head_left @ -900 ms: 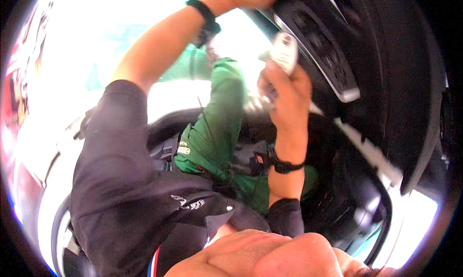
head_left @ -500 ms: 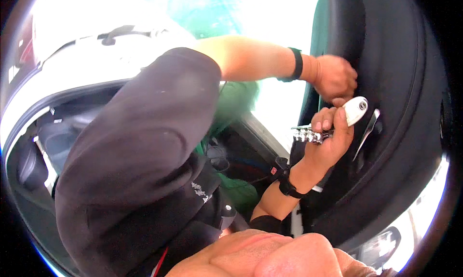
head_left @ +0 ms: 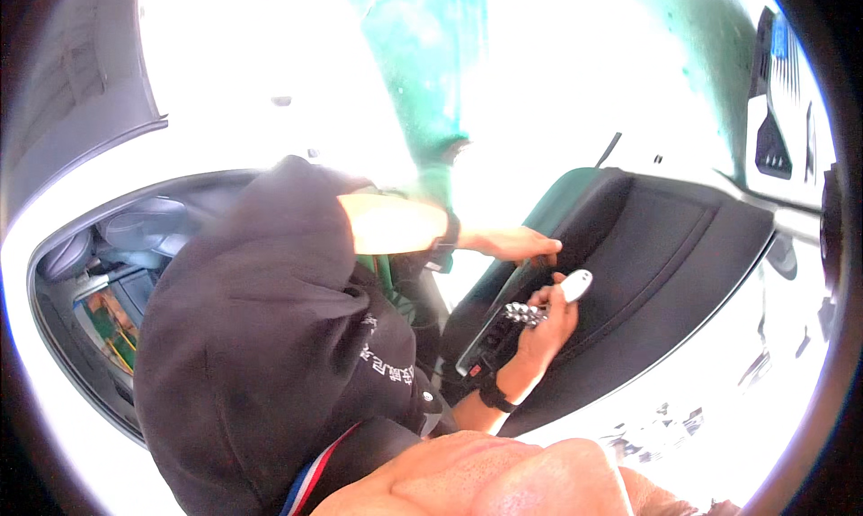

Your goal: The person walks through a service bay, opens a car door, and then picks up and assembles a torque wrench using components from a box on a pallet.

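My left hand (head_left: pixel 520 244) reaches across to the upper edge of an open car door with a black inner panel (head_left: pixel 656 228). Its index finger is stretched out along the trim; the other fingers curl beneath and are partly hidden. Nothing shows in this hand. Closer to my body, my right hand (head_left: pixel 550 329) is closed around a white oval fob (head_left: pixel 577 285), which sticks out past the fingers. A shiny chrome piece of bead-like links (head_left: pixel 524 314) also hangs from that grip; its exact kind is unclear. Each wrist wears a black band.
A switch panel (head_left: pixel 493 334) with a small red part lies on the door beside my right forearm. White car bodywork (head_left: pixel 755 381) curves around the right, with a car seat (head_left: pixel 148 224) inside at left. A white and black machine-like unit (head_left: pixel 780 111) stands at upper right.
The view has pulled back, so more of the door shows. My left hand has gone from a fist to an extended index finger. My right hand keeps the white fob and chrome piece.
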`<control>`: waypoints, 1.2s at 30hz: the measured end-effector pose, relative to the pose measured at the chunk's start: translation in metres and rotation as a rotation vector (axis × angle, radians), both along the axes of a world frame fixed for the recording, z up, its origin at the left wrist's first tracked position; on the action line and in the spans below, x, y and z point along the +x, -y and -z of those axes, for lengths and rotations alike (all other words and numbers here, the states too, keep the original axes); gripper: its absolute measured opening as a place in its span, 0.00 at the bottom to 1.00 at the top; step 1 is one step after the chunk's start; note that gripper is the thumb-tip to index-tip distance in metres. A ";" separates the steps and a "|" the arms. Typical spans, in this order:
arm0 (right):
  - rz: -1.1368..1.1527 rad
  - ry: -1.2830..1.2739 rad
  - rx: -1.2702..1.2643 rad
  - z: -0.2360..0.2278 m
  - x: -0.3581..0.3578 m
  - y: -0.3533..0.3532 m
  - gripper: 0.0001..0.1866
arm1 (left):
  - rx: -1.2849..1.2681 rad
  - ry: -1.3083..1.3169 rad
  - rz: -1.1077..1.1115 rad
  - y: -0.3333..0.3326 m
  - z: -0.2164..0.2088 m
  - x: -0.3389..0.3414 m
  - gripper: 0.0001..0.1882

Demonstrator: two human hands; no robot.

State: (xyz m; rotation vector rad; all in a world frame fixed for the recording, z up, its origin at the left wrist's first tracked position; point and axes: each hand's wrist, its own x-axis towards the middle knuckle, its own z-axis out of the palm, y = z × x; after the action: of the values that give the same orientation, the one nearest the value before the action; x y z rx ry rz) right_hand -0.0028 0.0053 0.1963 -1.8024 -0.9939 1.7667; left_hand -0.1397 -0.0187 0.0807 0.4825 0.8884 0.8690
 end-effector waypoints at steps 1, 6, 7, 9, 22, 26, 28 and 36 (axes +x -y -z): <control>-0.103 -0.003 -0.005 -0.007 -0.021 -0.006 0.13 | 0.021 0.121 0.009 -0.005 -0.007 -0.020 0.30; -0.555 0.042 -0.028 -0.032 -0.118 -0.043 0.13 | 0.020 0.121 -0.117 -0.022 -0.063 -0.092 0.24; -0.587 0.050 -0.040 -0.040 -0.129 -0.048 0.13 | 0.000 0.171 -0.161 -0.023 -0.071 -0.100 0.23; -0.654 0.027 -0.037 -0.057 -0.148 -0.062 0.14 | 0.003 0.121 -0.275 -0.027 -0.096 -0.120 0.20; -0.807 0.513 0.886 -0.142 -0.179 -0.284 0.19 | -0.054 0.175 -0.836 -0.061 -0.231 -0.238 0.16; -0.524 1.193 0.927 -0.174 -0.165 -0.350 0.25 | -0.007 0.179 -1.028 -0.088 -0.244 -0.298 0.15; -0.558 1.189 0.969 -0.163 -0.172 -0.353 0.24 | -0.037 0.222 -1.173 -0.080 -0.229 -0.321 0.15; -0.328 1.286 0.941 -0.154 -0.186 -0.367 0.17 | 0.022 0.090 -1.048 -0.192 -0.226 -0.462 0.16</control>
State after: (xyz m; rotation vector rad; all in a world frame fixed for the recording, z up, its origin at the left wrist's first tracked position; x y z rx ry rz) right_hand -0.1885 0.3725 0.3507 -1.9567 -2.1357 -0.1610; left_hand -0.6015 0.1730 0.3065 -0.0522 1.0434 1.8325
